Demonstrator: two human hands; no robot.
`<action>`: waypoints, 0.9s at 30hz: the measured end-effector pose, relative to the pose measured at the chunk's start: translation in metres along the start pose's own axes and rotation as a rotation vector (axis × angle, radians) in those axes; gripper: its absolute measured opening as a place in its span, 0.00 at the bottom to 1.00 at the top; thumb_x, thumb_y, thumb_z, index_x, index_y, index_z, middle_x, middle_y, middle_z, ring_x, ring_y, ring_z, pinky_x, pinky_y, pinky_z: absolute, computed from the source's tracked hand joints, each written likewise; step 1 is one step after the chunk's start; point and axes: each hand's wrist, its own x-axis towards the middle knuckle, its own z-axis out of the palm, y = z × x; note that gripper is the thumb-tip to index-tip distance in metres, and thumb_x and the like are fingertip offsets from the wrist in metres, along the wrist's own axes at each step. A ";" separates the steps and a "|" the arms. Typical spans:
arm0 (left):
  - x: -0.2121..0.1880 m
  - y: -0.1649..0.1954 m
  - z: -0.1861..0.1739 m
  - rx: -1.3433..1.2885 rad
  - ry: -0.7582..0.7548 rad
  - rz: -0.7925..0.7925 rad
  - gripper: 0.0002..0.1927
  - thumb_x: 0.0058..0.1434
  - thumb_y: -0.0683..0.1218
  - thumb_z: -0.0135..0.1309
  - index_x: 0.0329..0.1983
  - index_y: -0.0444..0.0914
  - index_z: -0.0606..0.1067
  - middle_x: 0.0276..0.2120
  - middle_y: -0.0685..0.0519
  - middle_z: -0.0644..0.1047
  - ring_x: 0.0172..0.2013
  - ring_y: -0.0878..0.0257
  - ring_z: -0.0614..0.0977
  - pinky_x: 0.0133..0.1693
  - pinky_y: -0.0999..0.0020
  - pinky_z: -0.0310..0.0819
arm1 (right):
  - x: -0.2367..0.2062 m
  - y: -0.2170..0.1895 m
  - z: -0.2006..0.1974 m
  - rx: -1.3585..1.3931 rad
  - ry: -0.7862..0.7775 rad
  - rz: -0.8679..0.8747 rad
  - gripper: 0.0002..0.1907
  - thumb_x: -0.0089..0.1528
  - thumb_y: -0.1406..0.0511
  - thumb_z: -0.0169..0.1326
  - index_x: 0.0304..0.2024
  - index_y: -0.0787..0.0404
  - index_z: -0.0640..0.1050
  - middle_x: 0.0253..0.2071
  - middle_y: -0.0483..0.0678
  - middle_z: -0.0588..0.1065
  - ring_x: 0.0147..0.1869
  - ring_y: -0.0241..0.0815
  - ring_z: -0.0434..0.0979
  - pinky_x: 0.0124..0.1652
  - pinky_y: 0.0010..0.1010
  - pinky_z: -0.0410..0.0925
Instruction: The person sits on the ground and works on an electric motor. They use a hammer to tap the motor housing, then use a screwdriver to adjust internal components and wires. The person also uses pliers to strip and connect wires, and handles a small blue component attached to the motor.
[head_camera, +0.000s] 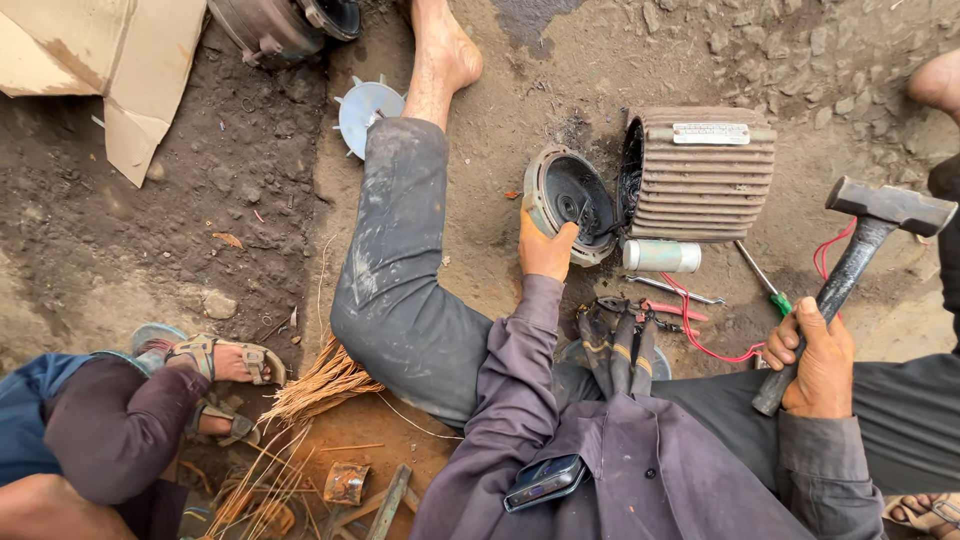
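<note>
Right hand (815, 362) clamped on hammer (850, 270) handle, head raised up-right. Left hand (545, 245) grips end cover (570, 200) rim, cover standing against ribbed motor housing (700, 175) on dirt. Cover lies left of hammer, nearer left hand; pliers (615, 345) between.

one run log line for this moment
left hand: grips end cover at motor housing | right hand: holds hammer raised | pliers between legs | ground: dirt
</note>
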 end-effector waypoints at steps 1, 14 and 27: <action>-0.001 0.002 -0.001 -0.018 -0.007 -0.023 0.41 0.49 0.44 0.61 0.69 0.34 0.65 0.53 0.43 0.81 0.51 0.52 0.84 0.54 0.62 0.76 | 0.001 0.000 0.000 0.011 0.002 0.008 0.11 0.75 0.58 0.52 0.43 0.56 0.68 0.27 0.41 0.60 0.25 0.32 0.57 0.25 0.25 0.54; 0.017 0.053 0.001 0.475 -0.053 -0.098 0.42 0.54 0.56 0.56 0.73 0.42 0.62 0.46 0.34 0.81 0.47 0.36 0.82 0.51 0.45 0.74 | 0.011 0.014 -0.032 0.008 -0.005 0.108 0.15 0.78 0.57 0.51 0.39 0.56 0.69 0.28 0.40 0.60 0.28 0.31 0.56 0.28 0.24 0.53; 0.046 0.036 0.009 0.477 -0.075 0.000 0.44 0.47 0.56 0.59 0.68 0.38 0.63 0.47 0.34 0.80 0.49 0.37 0.82 0.50 0.49 0.76 | 0.094 0.019 -0.027 -0.050 -0.020 0.205 0.16 0.73 0.61 0.57 0.36 0.51 0.64 0.23 0.35 0.58 0.23 0.29 0.56 0.23 0.23 0.51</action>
